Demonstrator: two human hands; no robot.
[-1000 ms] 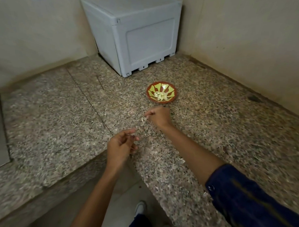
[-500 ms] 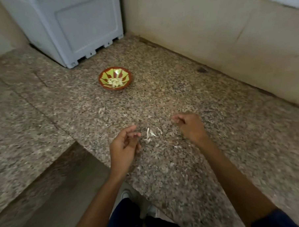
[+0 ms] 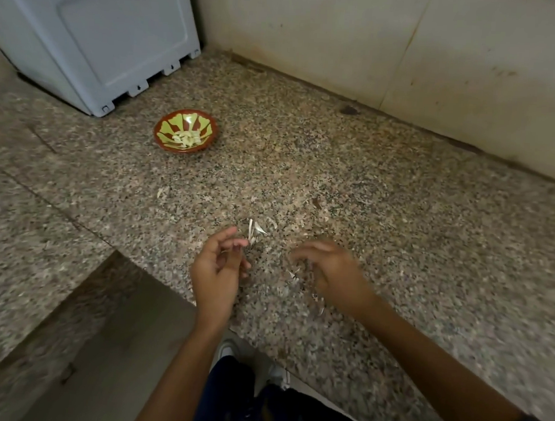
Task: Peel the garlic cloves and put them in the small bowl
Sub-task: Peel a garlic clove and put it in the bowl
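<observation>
A speckled granite counter (image 3: 382,189) in brown, grey and pink fills most of the view and meets two plain beige walls (image 3: 341,38) in a far corner; the wall surface carries faint stains and a thin vertical seam, and a dark line runs along the joint where it meets the stone. In the far left corner a pale grey plastic box (image 3: 96,37) with a recessed panel and small feet stands on the counter. Just in front of it, toward the near right of the box, sits the small bowl (image 3: 165,129), red-brown with yellow-green petal shapes inside, holding a little heap of pale peeled garlic cloves (image 3: 187,138) at its centre. A straight seam crosses the counter on the left, and the near left edge drops to a lower ledge and floor. Thin white garlic skins (image 3: 255,230) lie scattered on the stone between the hands and just beyond them, well apart from the bowl. The left hand (image 3: 218,268) hovers over the near edge, its fingers loosely curled, and whether it pinches anything small cannot be told. The right hand (image 3: 334,270) is blurred, fingers bent downward over the counter near some skins; its grasp cannot be told either.
</observation>
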